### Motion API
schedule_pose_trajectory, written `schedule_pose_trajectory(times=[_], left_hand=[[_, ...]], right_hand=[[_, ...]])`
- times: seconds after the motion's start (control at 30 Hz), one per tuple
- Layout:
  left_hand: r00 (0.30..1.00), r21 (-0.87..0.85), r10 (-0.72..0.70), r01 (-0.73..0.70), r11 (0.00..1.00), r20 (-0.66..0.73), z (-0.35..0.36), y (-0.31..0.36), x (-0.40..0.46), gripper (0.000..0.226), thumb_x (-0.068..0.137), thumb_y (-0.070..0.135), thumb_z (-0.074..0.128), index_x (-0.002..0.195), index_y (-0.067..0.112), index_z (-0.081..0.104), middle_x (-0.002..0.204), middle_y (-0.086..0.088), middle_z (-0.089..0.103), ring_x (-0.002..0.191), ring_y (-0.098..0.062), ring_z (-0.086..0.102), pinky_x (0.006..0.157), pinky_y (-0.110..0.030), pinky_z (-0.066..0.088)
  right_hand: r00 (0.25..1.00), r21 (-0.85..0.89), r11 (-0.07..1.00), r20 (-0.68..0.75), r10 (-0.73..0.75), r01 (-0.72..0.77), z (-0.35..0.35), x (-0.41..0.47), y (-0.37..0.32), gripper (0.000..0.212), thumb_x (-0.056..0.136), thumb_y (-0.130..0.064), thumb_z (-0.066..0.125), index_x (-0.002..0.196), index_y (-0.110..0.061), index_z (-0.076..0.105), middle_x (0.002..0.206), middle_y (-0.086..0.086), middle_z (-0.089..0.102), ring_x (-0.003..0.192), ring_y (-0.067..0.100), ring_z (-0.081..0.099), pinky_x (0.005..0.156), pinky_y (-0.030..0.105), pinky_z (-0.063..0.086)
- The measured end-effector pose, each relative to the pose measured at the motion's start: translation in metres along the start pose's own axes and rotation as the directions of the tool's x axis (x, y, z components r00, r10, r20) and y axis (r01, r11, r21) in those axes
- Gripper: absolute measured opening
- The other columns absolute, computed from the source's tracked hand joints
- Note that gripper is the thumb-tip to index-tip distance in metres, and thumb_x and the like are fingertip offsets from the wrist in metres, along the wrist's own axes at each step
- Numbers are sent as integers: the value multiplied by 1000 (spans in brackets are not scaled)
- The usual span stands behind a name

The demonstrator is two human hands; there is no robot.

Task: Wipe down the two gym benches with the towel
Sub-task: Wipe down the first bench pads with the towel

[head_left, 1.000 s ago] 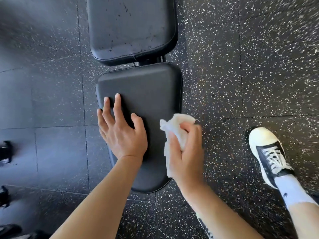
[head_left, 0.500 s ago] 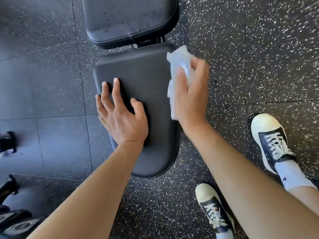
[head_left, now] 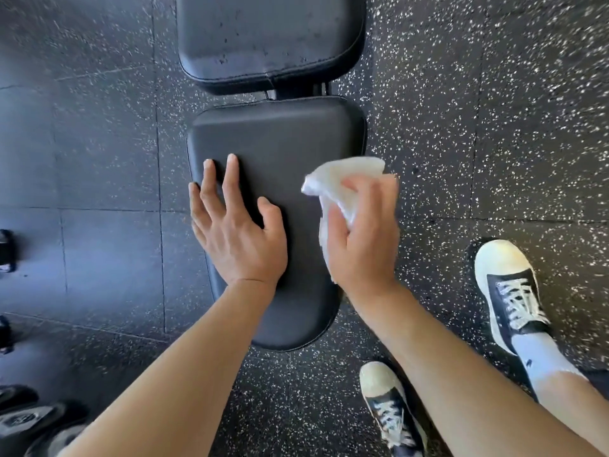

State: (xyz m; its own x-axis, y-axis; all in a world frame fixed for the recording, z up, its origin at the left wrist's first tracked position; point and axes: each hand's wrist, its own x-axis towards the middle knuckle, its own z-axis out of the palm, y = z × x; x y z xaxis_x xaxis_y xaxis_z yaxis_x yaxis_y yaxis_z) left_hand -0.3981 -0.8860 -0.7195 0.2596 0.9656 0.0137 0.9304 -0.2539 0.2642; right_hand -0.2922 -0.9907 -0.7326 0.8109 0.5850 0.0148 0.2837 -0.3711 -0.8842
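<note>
A black padded gym bench lies below me, its seat pad (head_left: pixel 280 140) nearest and its back pad (head_left: pixel 270 37) beyond, speckled with small marks. My left hand (head_left: pixel 235 225) rests flat on the seat pad's left side, fingers spread. My right hand (head_left: pixel 364 232) grips a crumpled white towel (head_left: pixel 339 179) against the seat pad's right edge. Only this one bench is in view.
Black rubber floor tiles with white flecks (head_left: pixel 478 110) surround the bench. My two black-and-white sneakers stand at the right (head_left: pixel 510 291) and lower middle (head_left: pixel 392 410). Dark gym gear (head_left: pixel 23 420) lies at the lower left edge.
My right hand with the towel has slid back toward me along the seat pad's right edge, after reaching its far corner. My left hand has stayed in place.
</note>
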Motion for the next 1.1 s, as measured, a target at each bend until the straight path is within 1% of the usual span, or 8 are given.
schedule_pose_trajectory(times=[0.1, 0.2, 0.27, 0.43, 0.63, 0.8, 0.97, 1.1], left_hand=[[1000, 3, 10, -10, 1000, -7, 0, -1, 0, 69, 93, 41, 45, 161, 40, 33, 172, 7, 26, 159, -31, 19, 128, -51, 16], [1000, 19, 4, -4, 1000, -1, 1, -3, 1, 70, 92, 42, 45, 161, 40, 32, 172, 7, 25, 159, -31, 18, 127, -50, 16], [1000, 27, -6, 6, 1000, 12, 0, -3, 1, 71, 92, 42, 46, 161, 40, 31, 172, 7, 23, 160, -31, 16, 127, -51, 17], [998, 41, -38, 37, 998, 42, -5, 4, 2, 72, 90, 41, 47, 161, 37, 34, 173, 5, 23, 161, -32, 14, 127, -52, 17], [997, 30, -27, 25, 999, 67, -10, 3, 3, 73, 90, 42, 50, 161, 33, 37, 173, 2, 24, 161, -35, 14, 124, -64, 23], [999, 20, -5, 4, 1000, 32, -6, 1, 3, 73, 90, 43, 53, 161, 32, 39, 172, 0, 27, 161, -38, 17, 121, -66, 25], [1000, -16, -7, 7, 1000, 25, -6, -2, 2, 75, 89, 43, 56, 162, 32, 39, 172, -1, 28, 161, -39, 16, 124, -65, 21], [998, -14, -13, 14, 1000, 58, -8, -1, 4, 76, 90, 44, 56, 163, 33, 36, 172, -1, 27, 161, -39, 15, 126, -65, 17]], right_hand=[[994, -211, 972, -9, -110, 106, 8, 76, -14, 24, 92, -26, 69, 110, -14, 59, 112, 9, 54, 86, 28, 57, 58, 33, 39], [965, -427, 865, 113, -238, 264, 14, 114, -27, 24, 88, -26, 73, 105, -12, 64, 109, 10, 60, 86, 31, 61, 55, 36, 39], [935, -486, 800, 229, -272, 351, 18, 127, -37, 22, 89, -29, 71, 105, -15, 65, 108, 6, 60, 87, 29, 61, 56, 37, 37], [820, -405, 753, 485, -305, 519, 0, 128, -43, 18, 91, -23, 68, 108, -18, 66, 107, 3, 59, 90, 26, 56, 66, 41, 47], [558, -224, 630, 727, -401, 744, -41, 125, -21, 31, 84, -22, 78, 113, -22, 68, 104, 2, 59, 86, 22, 56, 60, 34, 51], [514, -266, 509, 735, -443, 819, 12, 153, -50, 20, 93, -34, 69, 108, -21, 70, 100, 2, 60, 77, 22, 60, 50, 36, 49], [486, -201, 555, 760, -432, 807, 103, 174, -102, 28, 102, -41, 56, 110, -17, 67, 104, 5, 60, 83, 29, 66, 56, 40, 46], [442, -152, 545, 774, -453, 824, 132, 174, -117, 29, 103, -43, 54, 109, -17, 67, 105, 4, 61, 86, 28, 67, 60, 41, 50]])
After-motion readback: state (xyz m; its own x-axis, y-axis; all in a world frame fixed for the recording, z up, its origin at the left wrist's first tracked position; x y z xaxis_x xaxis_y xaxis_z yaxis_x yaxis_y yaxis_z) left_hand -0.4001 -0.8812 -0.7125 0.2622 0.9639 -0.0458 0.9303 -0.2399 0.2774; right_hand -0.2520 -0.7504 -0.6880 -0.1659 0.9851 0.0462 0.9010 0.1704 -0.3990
